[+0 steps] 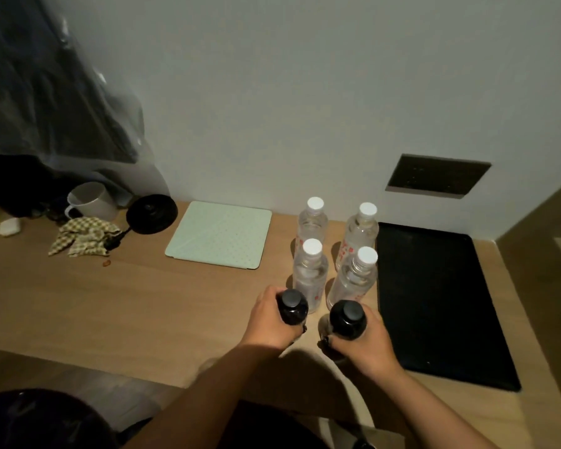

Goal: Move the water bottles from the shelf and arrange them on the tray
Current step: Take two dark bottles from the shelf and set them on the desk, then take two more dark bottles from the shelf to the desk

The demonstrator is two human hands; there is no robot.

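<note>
Black-capped dark bottles are being gripped upright, one wrapped in the left hand (274, 319) and one in the right hand (366, 338), probably for carrying both to the bare black tray (441, 306) at three o'clock, while four clear bottles (334, 251) are waiting at twelve o'clock.

Wooden shelf (143, 303) bearing four clear bottles (310, 280), black tray (434, 303), pale mat (219, 234), mug (93, 200).

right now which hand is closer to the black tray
Right. The right hand grips a dark bottle just beside the black tray; the left hand holds another dark bottle farther left.
</note>
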